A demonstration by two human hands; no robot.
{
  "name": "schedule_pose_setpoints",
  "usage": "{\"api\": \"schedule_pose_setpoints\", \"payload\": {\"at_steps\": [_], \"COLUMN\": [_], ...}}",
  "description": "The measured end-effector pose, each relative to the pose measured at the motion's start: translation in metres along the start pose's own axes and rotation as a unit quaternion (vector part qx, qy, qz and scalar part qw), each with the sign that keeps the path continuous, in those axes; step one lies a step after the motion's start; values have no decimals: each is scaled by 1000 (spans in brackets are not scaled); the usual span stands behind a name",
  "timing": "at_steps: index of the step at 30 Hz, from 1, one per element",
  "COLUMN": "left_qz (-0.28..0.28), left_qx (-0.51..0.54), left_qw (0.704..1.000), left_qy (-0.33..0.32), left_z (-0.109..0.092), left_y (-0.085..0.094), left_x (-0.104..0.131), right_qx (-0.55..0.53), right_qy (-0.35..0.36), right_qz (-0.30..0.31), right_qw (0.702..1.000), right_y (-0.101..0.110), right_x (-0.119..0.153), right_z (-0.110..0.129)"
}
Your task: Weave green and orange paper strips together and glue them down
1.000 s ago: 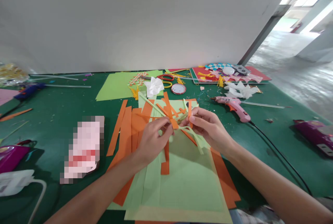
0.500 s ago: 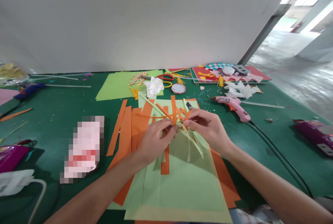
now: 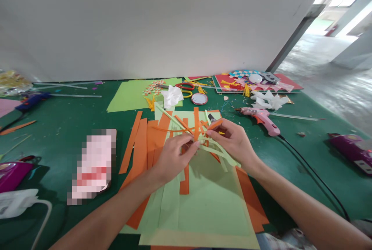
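Head view, frame centre: paper strips (image 3: 196, 122), seemingly part-interlaced, loose ends yet unworked — left hand (image 3: 178, 154) pinched closed on them; right hand (image 3: 234, 137) pinching an orange strip (image 3: 215, 125).

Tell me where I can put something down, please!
Mostly bare green table shows between the blue glue gun and the blurred pink object, and between the pink glue gun and the purple box. It's crowded around the left hand and right hand, with orange strips and green strips.
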State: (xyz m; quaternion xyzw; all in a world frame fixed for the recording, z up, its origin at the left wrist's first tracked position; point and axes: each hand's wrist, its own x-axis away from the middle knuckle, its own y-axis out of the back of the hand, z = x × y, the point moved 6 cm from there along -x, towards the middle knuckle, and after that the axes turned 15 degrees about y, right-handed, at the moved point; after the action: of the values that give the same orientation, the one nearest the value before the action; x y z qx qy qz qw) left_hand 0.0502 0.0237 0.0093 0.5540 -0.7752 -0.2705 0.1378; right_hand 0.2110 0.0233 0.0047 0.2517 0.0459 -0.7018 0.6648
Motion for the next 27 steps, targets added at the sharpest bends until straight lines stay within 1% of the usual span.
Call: {"api": "schedule_pose_setpoints", "payload": {"at_steps": [4,9,12,14,17,19,22,27], "left_qz": [12,23,24,34,74,101,126,134], "left_qx": [-7,16,17,27,84,125,173,190], "left_qw": [1000,999,999,998,990,980,965,958], "left_qy": [8,19,21,38,89,119,149,166], "left_z": [1,3,3,4,11,14,18,20], "left_y": [-2,-3,-3,-3,-7,-11,-15,-16], "left_x": [0,-1,-1,-2,-2,-2,-2,-2], "right_qx": [-23,43,46,36,18,7,-19,-59], "right_qy": [7,38,45,52,59,56,39,2], "right_qz": [14,18,24,30,39,41,45,33], "right_qw": [1000,998,998,998,997,998,998,998], "right_y": [-3,-2,-4,-5,-8,-8,-9,-8], "right_x": [2,4,5,5,5,6,6,6], "right_z": [5,13,13,12,11,10,9,8]}}
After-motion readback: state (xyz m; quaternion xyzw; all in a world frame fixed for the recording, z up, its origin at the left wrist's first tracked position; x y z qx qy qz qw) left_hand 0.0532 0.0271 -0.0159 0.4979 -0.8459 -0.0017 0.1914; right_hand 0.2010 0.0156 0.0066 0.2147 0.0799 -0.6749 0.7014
